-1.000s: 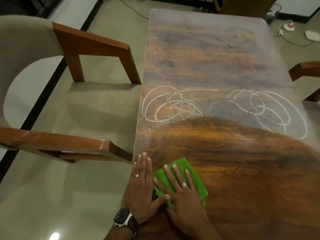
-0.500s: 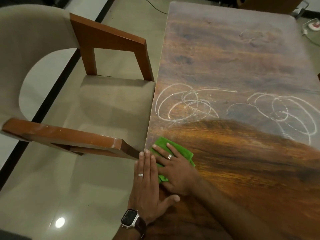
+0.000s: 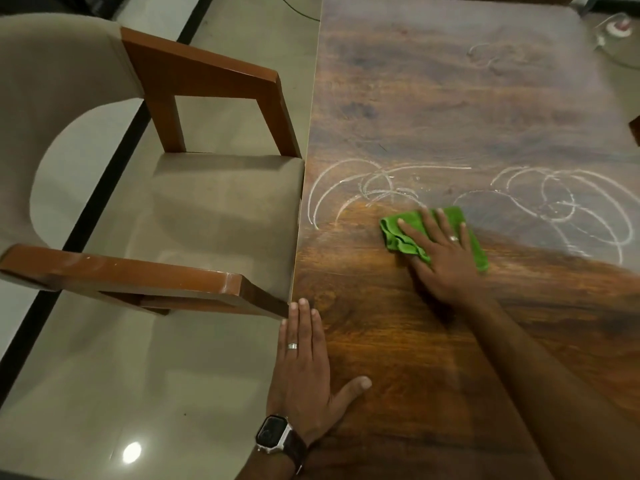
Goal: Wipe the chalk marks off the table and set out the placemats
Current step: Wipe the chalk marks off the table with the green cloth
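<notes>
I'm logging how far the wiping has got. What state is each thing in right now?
green cloth: crumpled flat on the table, under the right hand.
right hand: fingers spread, pressing the cloth.
left hand: flat on the table edge.
left chalk scribble: partly wiped.
right chalk scribble: unwiped.
far chalk scribble: faint, unwiped.
table: no placemats in view.
chair: empty, against the table.

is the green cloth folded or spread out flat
Folded. The green cloth sits as a compact pad under the flat right hand, with stacked, wavy layered edges showing at its left side.
</notes>
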